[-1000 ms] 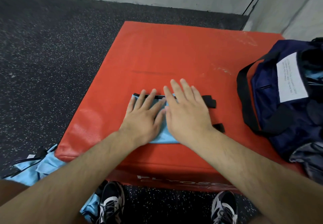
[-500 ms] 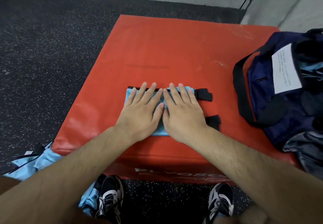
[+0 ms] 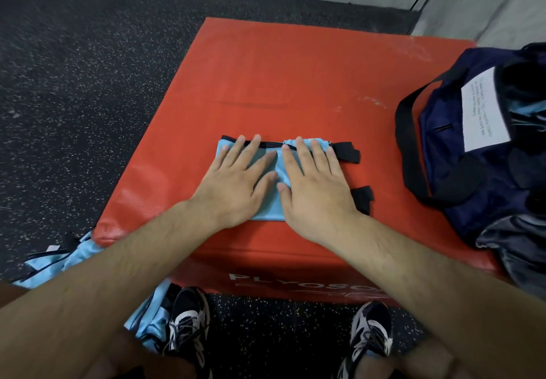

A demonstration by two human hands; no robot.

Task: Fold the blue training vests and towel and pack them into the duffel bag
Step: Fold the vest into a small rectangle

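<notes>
As left hand [image 3: 233, 183], right hand [image 3: 316, 183] press, vest [image 3: 277, 160] clears box [image 3: 295, 68] edges.

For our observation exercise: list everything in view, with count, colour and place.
Padded plyo box: one, red, on the floor.
Folded mesh vest with black trim: one, light blue, on the box.
Fabric duffel bag: one, navy, on the box's right side.
Paper label: one, white, on the bag.
Heap of mesh vests: count unclear, light blue, floor at left.
Speckled rubber floor: black, around the box.
Trainers: two, black and white, before the box.
Left hand, right hand: two, flat on the folded vest.
</notes>
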